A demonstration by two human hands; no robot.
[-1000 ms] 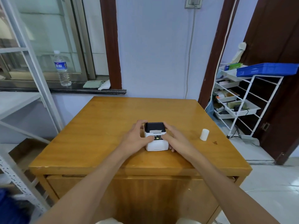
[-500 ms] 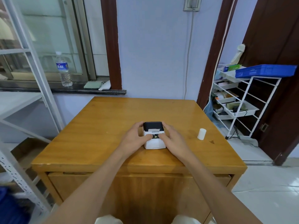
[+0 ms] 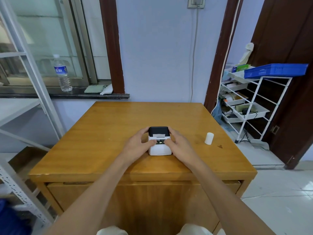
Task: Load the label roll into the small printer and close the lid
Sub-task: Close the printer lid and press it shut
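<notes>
The small white printer (image 3: pixel 159 149) with a black lid stands near the middle of the wooden table (image 3: pixel 105 133). Its lid looks down, and a strip of white paper shows at the slot. My left hand (image 3: pixel 138 145) grips its left side and my right hand (image 3: pixel 180 145) grips its right side, both thumbs resting on the front panel by the small lit display. A white label roll (image 3: pixel 209 138) stands upright on the table, apart from my hands, to the right of the printer.
A white wire rack (image 3: pixel 254 106) with trays and a blue basket (image 3: pixel 277 70) stands right of the table. A water bottle (image 3: pixel 62 73) is on the window sill at the back left. A grey metal shelf frame (image 3: pixel 33 68) is at the left.
Both hands keep hold of the printer, with the thumbs shifting slightly on the front panel. The view has drifted a little; the roll has not moved.
</notes>
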